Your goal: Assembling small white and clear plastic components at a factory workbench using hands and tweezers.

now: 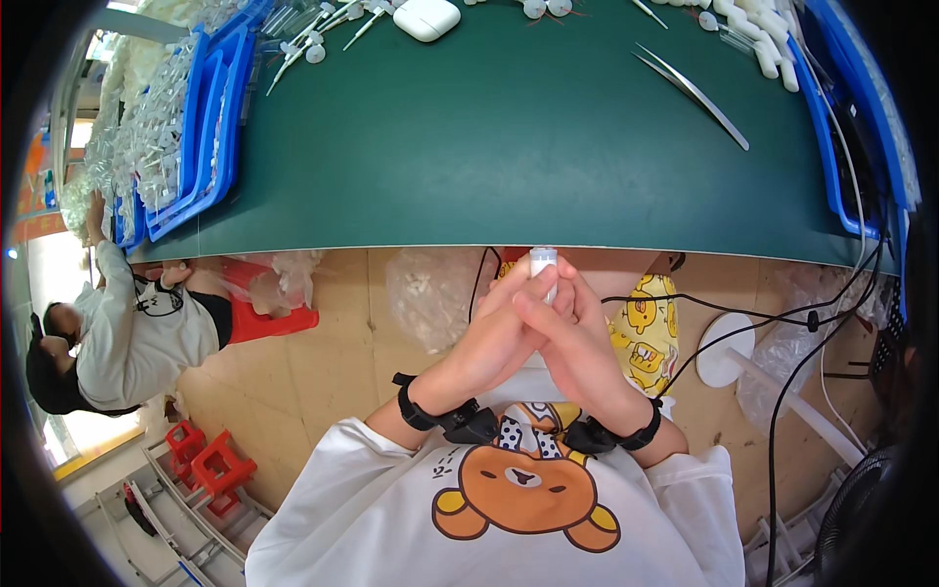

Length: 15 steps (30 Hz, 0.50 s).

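A small white cylinder with a clear, pale top (544, 258) stands upright between my hands, just at the near edge of the green table (509, 157). My left hand (497, 335) is closed around it from one side. From the other side my right hand (579, 338) wraps over, its thumb crossing the left fingers. The palms press together, so the cylinder's lower part is mostly hidden. Dark straps with small black boxes circle both wrists.
Metal tweezers (696, 98) lie at the right of the table, near white tubular pieces (758, 37). A white rounded case (426, 18) and thin-stemmed parts (315, 39) are at the back. Blue trays (217, 127) flank the left; another person (137, 328) sits there. Black cables (724, 311) hang at right.
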Each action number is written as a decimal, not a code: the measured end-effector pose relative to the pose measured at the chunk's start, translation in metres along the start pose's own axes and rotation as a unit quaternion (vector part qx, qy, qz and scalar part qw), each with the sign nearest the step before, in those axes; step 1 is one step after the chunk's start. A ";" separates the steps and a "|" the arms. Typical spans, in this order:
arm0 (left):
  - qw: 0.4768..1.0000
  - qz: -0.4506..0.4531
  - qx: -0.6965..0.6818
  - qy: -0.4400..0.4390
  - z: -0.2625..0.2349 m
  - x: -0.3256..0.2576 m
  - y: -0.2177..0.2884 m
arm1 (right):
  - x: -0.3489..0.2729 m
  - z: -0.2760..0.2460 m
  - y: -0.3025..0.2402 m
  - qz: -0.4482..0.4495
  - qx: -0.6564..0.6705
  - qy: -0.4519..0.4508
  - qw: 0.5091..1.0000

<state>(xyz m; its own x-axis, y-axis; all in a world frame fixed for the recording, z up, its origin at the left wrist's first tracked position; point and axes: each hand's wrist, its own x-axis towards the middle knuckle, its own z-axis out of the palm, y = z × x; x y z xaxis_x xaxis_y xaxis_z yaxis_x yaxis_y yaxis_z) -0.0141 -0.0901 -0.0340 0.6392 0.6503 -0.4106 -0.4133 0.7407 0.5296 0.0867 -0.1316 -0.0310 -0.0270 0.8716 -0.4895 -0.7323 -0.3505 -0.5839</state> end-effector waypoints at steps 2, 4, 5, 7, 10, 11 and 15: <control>0.997 -0.006 -0.028 -0.068 -0.003 -0.002 0.004 | -0.004 0.003 0.002 -0.010 0.025 0.012 1.000; 0.999 -0.012 0.003 -0.041 0.000 -0.005 0.005 | -0.005 0.002 0.004 0.002 0.052 0.022 0.998; 0.999 -0.018 0.033 -0.014 0.003 -0.007 0.004 | -0.006 0.001 0.006 0.016 0.078 0.032 0.996; 0.999 -0.015 0.041 0.018 0.011 -0.008 0.000 | -0.007 0.000 0.010 0.005 0.075 0.034 0.997; 0.999 -0.006 0.045 0.021 0.009 -0.006 0.000 | -0.006 0.001 0.010 -0.013 0.075 0.039 0.996; 0.999 -0.001 0.041 -0.008 0.007 -0.005 0.001 | -0.005 0.002 0.010 -0.021 0.077 0.040 0.996; 0.999 -0.009 0.024 0.048 0.010 -0.003 -0.003 | 0.001 0.004 0.007 -0.012 0.071 0.040 0.997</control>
<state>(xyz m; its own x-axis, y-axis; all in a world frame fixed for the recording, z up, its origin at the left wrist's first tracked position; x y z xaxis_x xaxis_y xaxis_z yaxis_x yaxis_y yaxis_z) -0.0080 -0.0965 -0.0269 0.5800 0.6517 -0.4887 -0.3690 0.7450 0.5557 0.0790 -0.1321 -0.0330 0.0420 0.8477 -0.5288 -0.8214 -0.2720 -0.5013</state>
